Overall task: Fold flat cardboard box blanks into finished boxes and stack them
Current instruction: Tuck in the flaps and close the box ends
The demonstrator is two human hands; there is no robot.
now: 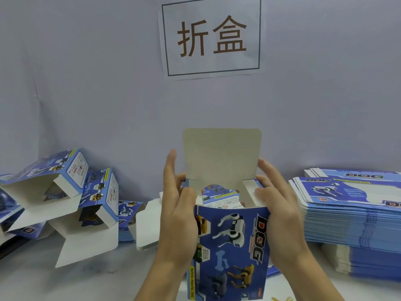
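- Box [232, 246]: glossy blue printed cardboard, upright mid-table, top open, plain grey lid flap standing up.
- Left hand [178, 213] grips its left wall, fingers curled over the side flap; right hand [280, 213] grips the right wall likewise.
- Folded boxes [71, 192] tumbled at left.
- Flat blanks [351, 213] stacked thick at right.
- White table [97, 283]; paper sign [211, 36] on the wall.
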